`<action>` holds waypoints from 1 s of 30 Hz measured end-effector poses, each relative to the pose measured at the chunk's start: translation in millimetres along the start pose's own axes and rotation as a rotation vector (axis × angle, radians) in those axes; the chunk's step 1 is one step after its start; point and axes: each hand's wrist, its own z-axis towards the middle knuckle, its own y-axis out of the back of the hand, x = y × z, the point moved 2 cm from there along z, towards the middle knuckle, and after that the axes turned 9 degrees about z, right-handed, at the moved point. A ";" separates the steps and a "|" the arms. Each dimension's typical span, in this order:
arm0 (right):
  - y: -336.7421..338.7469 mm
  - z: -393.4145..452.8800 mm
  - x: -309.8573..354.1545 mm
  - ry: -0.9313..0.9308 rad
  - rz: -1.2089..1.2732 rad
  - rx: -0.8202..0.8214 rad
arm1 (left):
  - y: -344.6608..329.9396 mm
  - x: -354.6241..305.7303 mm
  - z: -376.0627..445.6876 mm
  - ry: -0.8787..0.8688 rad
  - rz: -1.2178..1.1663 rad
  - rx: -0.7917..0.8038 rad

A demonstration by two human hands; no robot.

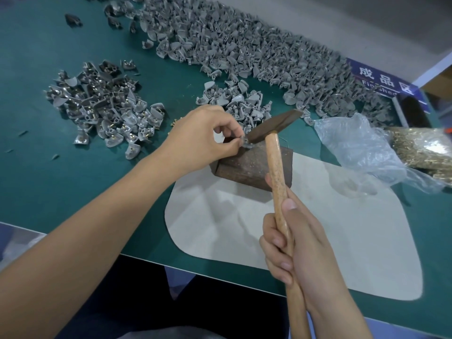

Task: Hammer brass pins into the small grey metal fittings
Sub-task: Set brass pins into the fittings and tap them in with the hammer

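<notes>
Grey fitting (245, 143) small, mostly hidden on rusty block (254, 165); left hand (203, 138) pinches it, right hand (297, 245) grips hammer (276, 167)

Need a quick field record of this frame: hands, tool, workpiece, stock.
left hand: pinches a fitting on the block
right hand: grips hammer handle
hammer head: at the fitting
finished pile: left, brass visible
raw pile: far side, grey only
pins: bag, right
pad: under block
</notes>
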 end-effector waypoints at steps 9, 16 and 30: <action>-0.4 -2.1 -1.2 -0.019 -0.015 -0.029 | -1.4 -3.4 -2.0 0.001 0.003 -0.009; 1.8 -9.1 -0.9 -0.021 -0.021 -0.018 | -0.7 -2.3 -0.8 0.003 0.000 -0.001; -4.1 -12.5 4.1 0.018 0.040 -0.018 | -0.5 -1.3 0.4 0.010 0.004 0.009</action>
